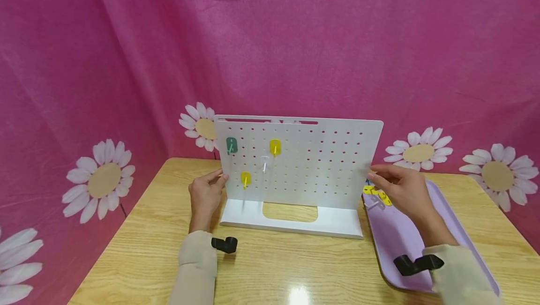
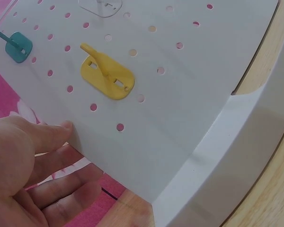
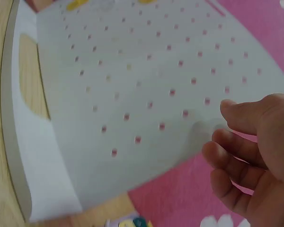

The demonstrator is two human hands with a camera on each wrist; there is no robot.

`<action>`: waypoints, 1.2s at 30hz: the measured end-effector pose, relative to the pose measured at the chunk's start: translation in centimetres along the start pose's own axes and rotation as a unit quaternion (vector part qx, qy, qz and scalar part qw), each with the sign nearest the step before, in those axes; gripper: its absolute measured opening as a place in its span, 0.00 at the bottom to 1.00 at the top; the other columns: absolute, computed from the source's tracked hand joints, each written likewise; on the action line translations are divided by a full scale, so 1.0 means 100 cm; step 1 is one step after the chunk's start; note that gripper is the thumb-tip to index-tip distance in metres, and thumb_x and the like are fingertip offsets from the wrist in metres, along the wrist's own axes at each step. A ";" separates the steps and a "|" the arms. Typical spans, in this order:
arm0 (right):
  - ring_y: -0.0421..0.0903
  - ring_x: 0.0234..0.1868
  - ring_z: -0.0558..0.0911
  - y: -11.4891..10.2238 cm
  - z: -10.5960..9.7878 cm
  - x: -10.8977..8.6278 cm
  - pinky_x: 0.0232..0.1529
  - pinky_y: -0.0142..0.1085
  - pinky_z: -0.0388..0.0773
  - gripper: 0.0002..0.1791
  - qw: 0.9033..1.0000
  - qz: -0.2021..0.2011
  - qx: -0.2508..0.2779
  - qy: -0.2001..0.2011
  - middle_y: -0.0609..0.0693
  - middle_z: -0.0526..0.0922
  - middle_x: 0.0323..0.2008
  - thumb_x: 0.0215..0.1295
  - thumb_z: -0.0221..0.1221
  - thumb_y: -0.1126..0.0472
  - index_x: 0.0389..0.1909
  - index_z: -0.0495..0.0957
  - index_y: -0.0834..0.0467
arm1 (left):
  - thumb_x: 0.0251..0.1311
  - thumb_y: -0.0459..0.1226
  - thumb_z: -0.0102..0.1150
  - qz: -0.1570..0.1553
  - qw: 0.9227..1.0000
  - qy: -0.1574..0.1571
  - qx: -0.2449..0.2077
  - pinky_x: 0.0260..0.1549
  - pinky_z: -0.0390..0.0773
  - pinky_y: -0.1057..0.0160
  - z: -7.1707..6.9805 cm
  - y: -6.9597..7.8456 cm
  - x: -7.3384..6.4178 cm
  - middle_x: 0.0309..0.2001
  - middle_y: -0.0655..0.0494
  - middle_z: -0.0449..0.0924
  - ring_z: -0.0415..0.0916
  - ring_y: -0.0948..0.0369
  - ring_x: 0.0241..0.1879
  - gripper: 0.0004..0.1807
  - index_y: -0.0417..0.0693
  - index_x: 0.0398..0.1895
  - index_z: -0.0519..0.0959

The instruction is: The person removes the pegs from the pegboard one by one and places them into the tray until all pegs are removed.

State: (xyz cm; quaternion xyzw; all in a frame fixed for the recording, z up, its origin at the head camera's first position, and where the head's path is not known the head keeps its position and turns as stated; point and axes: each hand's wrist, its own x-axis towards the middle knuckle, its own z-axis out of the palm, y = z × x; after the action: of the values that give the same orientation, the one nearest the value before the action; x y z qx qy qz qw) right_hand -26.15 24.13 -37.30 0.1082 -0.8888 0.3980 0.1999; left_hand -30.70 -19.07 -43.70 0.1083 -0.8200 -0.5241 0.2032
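A white pegboard [image 1: 295, 164] stands upright on its base on the table. My left hand [image 1: 206, 197] holds its left edge, the thumb [image 2: 57, 135] on the front face and the other fingers partly hidden behind. My right hand [image 1: 402, 188] is beside the right edge, fingers loosely bent with nothing between them; whether a fingertip touches the board is unclear. On the board's left half hang a green hook [image 1: 231, 145], a clear hook [image 1: 264, 164], an upper yellow hook [image 1: 275, 147] and a lower yellow hook [image 1: 246, 179].
A lilac tray [image 1: 398, 239] lies to the right of the pegboard, partly under my right forearm. Several loose hooks [image 1: 383, 197], yellow and clear among them, lie at its far left corner. Behind the wooden table [image 1: 261, 267] hangs a pink flowered cloth [image 1: 295, 38].
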 end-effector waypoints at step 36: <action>0.46 0.29 0.83 -0.094 0.088 0.042 0.29 0.33 0.78 0.13 0.984 -0.097 0.129 -0.075 0.52 0.87 0.32 0.63 0.68 0.66 0.48 0.85 0.65 | 0.65 0.38 0.67 -0.017 1.000 -0.015 -0.013 0.31 0.80 0.65 -0.003 0.002 -0.001 0.50 0.46 0.84 0.83 0.54 0.41 0.17 0.46 0.56 0.84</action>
State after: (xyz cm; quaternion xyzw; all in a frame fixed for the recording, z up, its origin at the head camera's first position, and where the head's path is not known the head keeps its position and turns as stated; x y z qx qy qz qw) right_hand -28.97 11.21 -34.49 0.2482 -0.8278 0.4786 0.1552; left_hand -30.52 -19.19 -43.48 0.1119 -0.8141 -0.5396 0.1832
